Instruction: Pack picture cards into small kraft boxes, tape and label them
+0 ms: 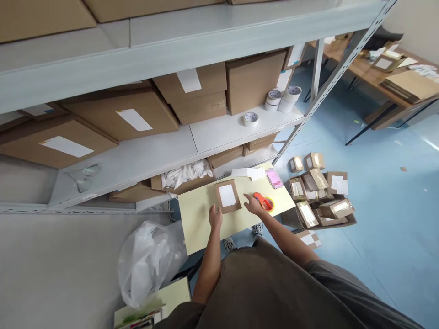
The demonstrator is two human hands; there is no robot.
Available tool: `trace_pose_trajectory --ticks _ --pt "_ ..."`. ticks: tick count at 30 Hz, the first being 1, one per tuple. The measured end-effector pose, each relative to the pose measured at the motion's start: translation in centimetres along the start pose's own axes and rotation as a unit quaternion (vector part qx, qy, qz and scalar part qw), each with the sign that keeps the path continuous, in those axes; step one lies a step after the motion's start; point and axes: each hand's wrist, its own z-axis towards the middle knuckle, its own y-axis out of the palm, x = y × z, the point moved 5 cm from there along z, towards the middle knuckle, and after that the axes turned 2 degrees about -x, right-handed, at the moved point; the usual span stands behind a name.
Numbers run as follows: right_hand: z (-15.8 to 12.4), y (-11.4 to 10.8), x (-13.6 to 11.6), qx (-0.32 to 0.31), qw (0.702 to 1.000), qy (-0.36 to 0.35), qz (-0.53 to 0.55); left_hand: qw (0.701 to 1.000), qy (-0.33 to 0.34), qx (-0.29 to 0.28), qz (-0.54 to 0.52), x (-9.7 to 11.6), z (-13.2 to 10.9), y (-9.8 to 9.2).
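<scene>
On the pale yellow table (197, 210) lies a small brown cardboard box (236, 201) with a white sheet or label (227, 195) on its upper face. My left hand (216, 216) is at the box's lower left corner, fingers apart; whether it touches the cardboard I cannot tell. Right of the box, my right hand (253, 204) is open with its fingers stretched toward the box, holding nothing. Just beside that hand lies a red tape dispenser (262, 200) with a yellow-edged roll (271, 204). White paper slips (255, 173) and a blurred pink item (274, 178) lie along the table's far edge.
A metal shelf rack (219, 137) with large cartons (255, 82) and white tape rolls (251, 119) stands beyond the table. Small boxes fill a carton (348, 222) on the floor at right. A clear plastic bag (147, 265) bulges at left. Safety glasses (84, 178) rest on the shelf.
</scene>
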Motion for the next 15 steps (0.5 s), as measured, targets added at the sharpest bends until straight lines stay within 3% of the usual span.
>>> trace_pose_trajectory --ticks 2,4,7,9,12,15 --pt "1.8 -2.1 0.5 0.028 0.999 -0.013 -0.011 0.998 0.044 0.038 0.002 3.7 1.1 -0.3" --pt "4.3 -4.4 0.9 0.048 0.998 -0.03 -0.015 0.991 0.125 0.034 -0.017 8.8 3.0 0.6" --pt "8.6 -7.4 1.6 0.057 0.997 -0.037 -0.028 0.982 0.188 -0.001 -0.019 15.8 7.3 3.5" --pt "11.4 -8.6 2.3 0.049 0.997 -0.033 -0.05 0.982 0.186 -0.03 0.005 19.0 10.7 6.3" --pt "14.9 -9.0 3.7 0.032 0.995 -0.028 -0.095 0.986 0.144 -0.076 0.037 21.0 16.0 10.6" --pt "16.9 -7.8 5.4 -0.004 0.99 -0.005 -0.144 0.992 0.076 -0.091 0.051 20.4 20.2 13.9"
